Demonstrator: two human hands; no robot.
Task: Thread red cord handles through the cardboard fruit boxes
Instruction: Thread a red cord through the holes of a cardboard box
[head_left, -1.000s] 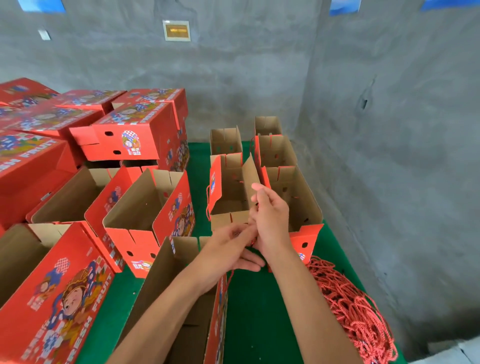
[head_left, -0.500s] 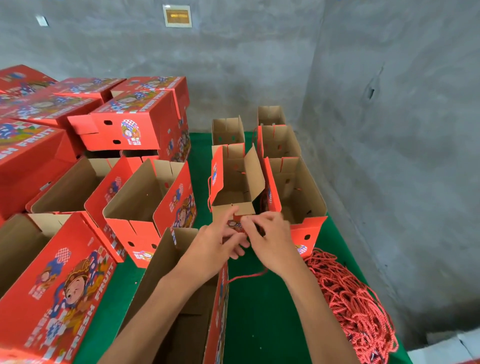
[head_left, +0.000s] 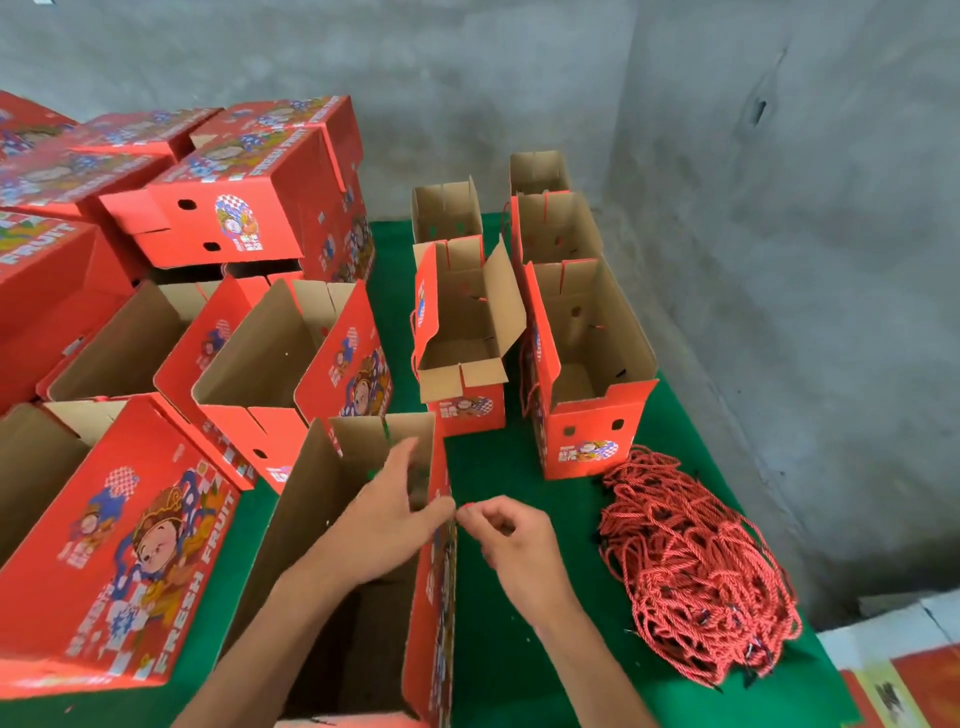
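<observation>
Red cord end (head_left: 464, 506) is pinched at the right hand (head_left: 511, 538), just outside the near box's right wall (head_left: 439, 545). Inside that wall the left hand (head_left: 397, 512) is held with fingers spread, gripping nothing. Corrugated cardboard stands between both hands; the wall's long axis runs away from the viewer. Twisted cords (head_left: 693, 566) are heaped to the right, nearer the right hand.

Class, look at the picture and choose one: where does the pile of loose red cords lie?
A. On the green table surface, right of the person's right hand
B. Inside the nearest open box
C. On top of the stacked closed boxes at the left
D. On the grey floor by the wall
A: the pile of red cords rests on the green table, right of the right hand and near the table's right edge.
</observation>
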